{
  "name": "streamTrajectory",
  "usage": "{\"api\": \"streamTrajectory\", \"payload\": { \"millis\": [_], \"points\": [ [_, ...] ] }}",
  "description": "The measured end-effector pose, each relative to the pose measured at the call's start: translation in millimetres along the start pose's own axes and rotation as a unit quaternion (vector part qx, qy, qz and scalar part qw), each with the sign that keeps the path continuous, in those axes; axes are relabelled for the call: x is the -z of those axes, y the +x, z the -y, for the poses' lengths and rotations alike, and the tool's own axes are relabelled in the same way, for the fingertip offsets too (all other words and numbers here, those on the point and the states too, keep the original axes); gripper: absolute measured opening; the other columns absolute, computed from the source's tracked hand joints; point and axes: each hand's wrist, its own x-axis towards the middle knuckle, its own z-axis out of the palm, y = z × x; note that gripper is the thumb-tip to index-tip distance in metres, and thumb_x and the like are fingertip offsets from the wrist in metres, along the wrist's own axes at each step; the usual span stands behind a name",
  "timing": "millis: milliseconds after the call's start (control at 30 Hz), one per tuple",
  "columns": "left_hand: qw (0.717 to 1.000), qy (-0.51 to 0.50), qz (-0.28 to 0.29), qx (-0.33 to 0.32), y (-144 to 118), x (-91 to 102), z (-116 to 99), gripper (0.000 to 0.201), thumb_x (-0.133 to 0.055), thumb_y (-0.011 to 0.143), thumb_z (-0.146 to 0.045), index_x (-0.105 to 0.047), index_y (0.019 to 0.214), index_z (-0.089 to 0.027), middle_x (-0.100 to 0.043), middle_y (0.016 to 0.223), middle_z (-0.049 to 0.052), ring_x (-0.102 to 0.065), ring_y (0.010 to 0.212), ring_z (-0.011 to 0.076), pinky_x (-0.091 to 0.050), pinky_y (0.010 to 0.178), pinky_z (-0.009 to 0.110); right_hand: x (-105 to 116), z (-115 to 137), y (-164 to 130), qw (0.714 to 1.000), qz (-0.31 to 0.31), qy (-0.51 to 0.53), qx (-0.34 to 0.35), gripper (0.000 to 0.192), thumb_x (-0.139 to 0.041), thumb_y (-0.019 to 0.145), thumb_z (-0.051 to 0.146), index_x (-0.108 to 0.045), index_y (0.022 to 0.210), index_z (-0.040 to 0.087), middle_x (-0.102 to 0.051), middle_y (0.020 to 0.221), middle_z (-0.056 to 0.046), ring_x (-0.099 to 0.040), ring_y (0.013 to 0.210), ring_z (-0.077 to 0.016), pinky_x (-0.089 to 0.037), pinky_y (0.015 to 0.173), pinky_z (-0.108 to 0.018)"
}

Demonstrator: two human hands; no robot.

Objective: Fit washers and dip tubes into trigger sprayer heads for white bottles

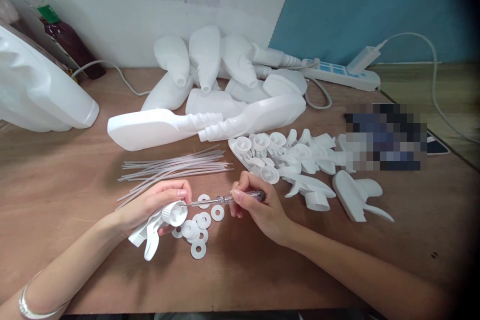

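Observation:
My left hand [153, 201] is wrapped round a white trigger spray head [152, 235], its round screw collar [174, 214] turned toward the right. In my right hand [258, 207] is a screwdriver [225, 200] with a clear handle and a thin metal shaft. The shaft points left, and its tip meets the opening of the collar; how deep it reaches I cannot tell. Flat white ring washers [198, 248] lie in a loose pile on the table just below the shaft. Thin white tubes [176, 166] lie bundled behind my left hand.
White spray bottles [161, 127] are heaped at the back. More spray heads [300, 152] lie to the right, near a blurred patch [386, 135]. A power strip [337, 74] with a plugged-in charger lies behind. A large white jug [45, 85] and a dark bottle [73, 42] stand left.

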Motion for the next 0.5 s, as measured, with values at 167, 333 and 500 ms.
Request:
{"api": "streamTrajectory", "payload": {
  "millis": [167, 333, 500],
  "points": [
    [1.0, 0.01, 0.005, -0.004, 0.3, 0.1, 0.5, 0.033, -0.06, 0.072, -0.046, -0.049, 0.074, -0.015, -0.051, 0.057, -0.001, -0.042, 0.037, 0.0058, -0.033, 0.029, 0.014, -0.3, -0.5, 1.3, 1.0, 0.021, 0.007, -0.003, 0.021, -0.058, 0.081, 0.026, -0.043, 0.068, 0.018, -0.056, 0.058, 0.003, -0.052, 0.052, -0.0084, -0.039, 0.047, -0.021],
    [0.999, 0.036, 0.025, -0.009, -1.0, -2.0, -0.2, 0.036, -0.06, 0.071, -0.048, -0.048, 0.077, -0.015, -0.049, 0.06, -0.002, -0.042, 0.041, 0.0056, -0.033, 0.032, 0.014, -0.5, 0.5, 1.7, 1.0, 0.025, 0.013, -0.01, 0.021, -0.058, 0.08, 0.025, -0.044, 0.066, 0.018, -0.056, 0.058, 0.003, -0.052, 0.051, -0.008, -0.039, 0.047, -0.02],
    [0.993, 0.116, 0.038, -0.003, -3.8, -7.7, -2.5, 0.031, -0.06, 0.075, -0.044, -0.049, 0.082, -0.016, -0.049, 0.066, -0.003, -0.042, 0.048, 0.0065, -0.038, 0.039, 0.016, -0.7, 1.9, 0.7, 0.999, 0.033, -0.014, -0.029, 0.024, -0.061, 0.077, 0.027, -0.043, 0.065, 0.017, -0.054, 0.055, 0.004, -0.051, 0.048, -0.0079, -0.037, 0.044, -0.02]
  ]
}}
